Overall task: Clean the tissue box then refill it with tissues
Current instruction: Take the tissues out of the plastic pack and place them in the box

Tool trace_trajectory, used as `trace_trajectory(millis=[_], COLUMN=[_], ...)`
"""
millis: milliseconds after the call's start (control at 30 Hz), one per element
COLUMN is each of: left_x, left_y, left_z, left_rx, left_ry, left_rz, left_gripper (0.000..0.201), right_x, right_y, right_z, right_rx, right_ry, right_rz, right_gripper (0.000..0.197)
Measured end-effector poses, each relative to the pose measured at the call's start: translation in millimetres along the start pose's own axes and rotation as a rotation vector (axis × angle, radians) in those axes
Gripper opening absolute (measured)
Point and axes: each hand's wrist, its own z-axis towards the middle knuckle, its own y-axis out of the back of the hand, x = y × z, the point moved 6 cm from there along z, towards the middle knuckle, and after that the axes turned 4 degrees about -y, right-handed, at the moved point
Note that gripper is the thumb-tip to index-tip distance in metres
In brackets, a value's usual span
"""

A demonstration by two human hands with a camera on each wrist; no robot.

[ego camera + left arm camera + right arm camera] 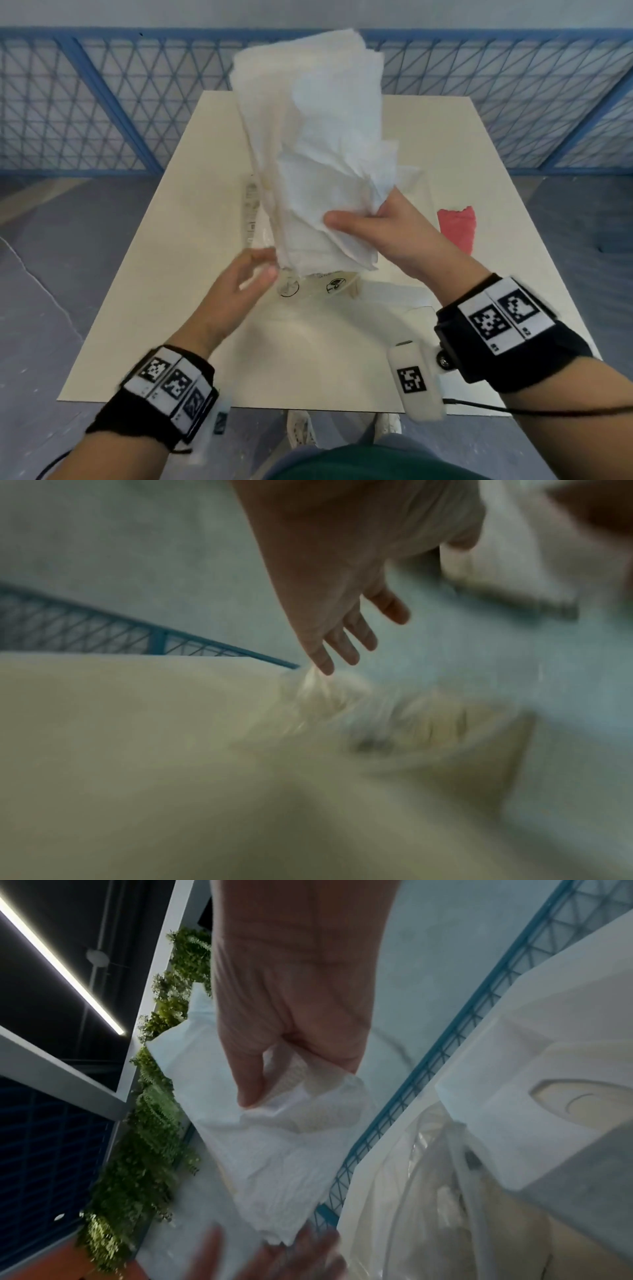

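Note:
My right hand point(356, 216) grips a thick stack of white tissues point(318, 144) by its lower right side and holds it upright above the table. In the right wrist view the thumb and fingers point(246, 1085) pinch the crumpled tissue stack point(274, 1150). My left hand point(265, 263) hovers blurred at the stack's bottom left corner, fingers loose, holding nothing. A clear plastic wrapper point(308, 287) lies crumpled under the stack. The white tissue box point(507, 1123) with its oval slot lies on the table under my right wrist point(397, 294), partly hidden.
A red cloth point(457, 228) lies on the right side of the cream table point(171, 308). A blue mesh fence point(102, 102) runs behind the table's far edge. In the left wrist view, the straight fingers point(342, 647) reach towards the blurred wrapper point(325, 696).

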Motion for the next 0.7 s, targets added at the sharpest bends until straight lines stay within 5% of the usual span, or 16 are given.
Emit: trace_trajectory(millis=[100,233,367,433,567,700], left_x=[-45.7,-80.1,-86.1,-73.7,-47.9,-21.2], left_y=[10.9,23.2,20.9,19.4,12.4,10.3], left_z=[16.5,25.8,27.2,31.8,38.6,43.5], left_rx=[-0.051,-0.115,-0.100,-0.096,-0.077,-0.107], left_ry=[-0.136,-0.248,-0.327,-0.261,-0.139,-0.009], left_rz=[-0.278,-0.123,-0.033,-0.123,-0.144,-0.139], left_gripper=[0.093,0.037,0.038,0.032,0.050,0.065], right_x=[-2.0,0.0,-5.3,-19.0,-56.8,-74.7], right_y=[-16.8,-31.9,-34.9,-37.4,-41.4,-39.4], right_z=[4.2,4.4,13.6,24.1,33.3,31.3], right_rx=[0.023,0.009,-0.062,-0.093,-0.101,-0.133], right_ry=[0.016,0.066,0.099,0.083,-0.037,-0.105], right_rz=[-0.065,-0.156,-0.175,-0.165,-0.222,-0.215], right_gripper=[0.050,0.035,0.025,0.033,0.071,0.088])
